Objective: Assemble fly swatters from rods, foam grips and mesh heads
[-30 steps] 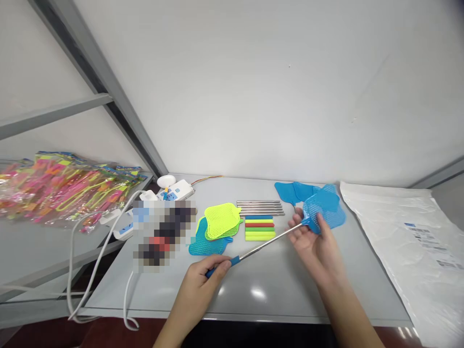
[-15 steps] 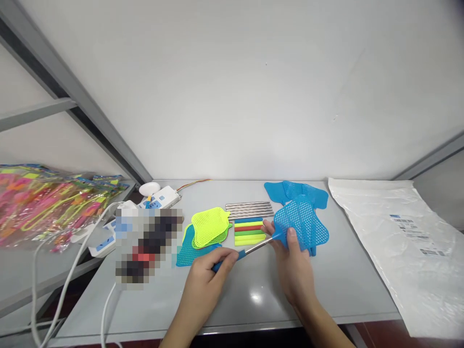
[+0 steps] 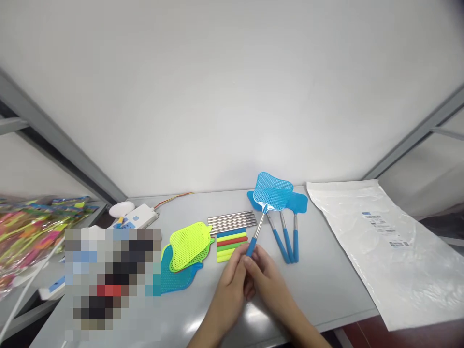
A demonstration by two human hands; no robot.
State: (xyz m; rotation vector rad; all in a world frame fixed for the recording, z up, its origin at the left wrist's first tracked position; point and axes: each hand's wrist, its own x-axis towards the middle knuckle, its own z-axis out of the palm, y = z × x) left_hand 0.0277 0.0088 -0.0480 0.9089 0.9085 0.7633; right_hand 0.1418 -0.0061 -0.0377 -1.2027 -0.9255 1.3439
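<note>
A blue fly swatter (image 3: pixel 272 192) with a perforated head and metal shaft points up and away from me. Its blue grip sits between my left hand (image 3: pixel 234 273) and my right hand (image 3: pixel 264 270), both closed around it with the fingers together. Behind its head lie several more blue swatters (image 3: pixel 295 232) with metal shafts and blue grips. Left of my hands are coloured grip tubes (image 3: pixel 232 240) in a row and a row of metal rods (image 3: pixel 228 221). Loose swatter heads, yellow (image 3: pixel 188 244) over blue (image 3: pixel 177 280), lie further left.
On the right lies a white plastic mailing bag (image 3: pixel 384 241) with printed labels. White power strips (image 3: pixel 139 216) and a pixelated dark object (image 3: pixel 116 275) stand left. Bagged colourful items (image 3: pixel 32 232) fill the far-left shelf.
My right hand has left the swatter's head and joined my left hand on the grip. The swatter now points away from me, uncovering other blue swatters. My view has shifted.
</note>
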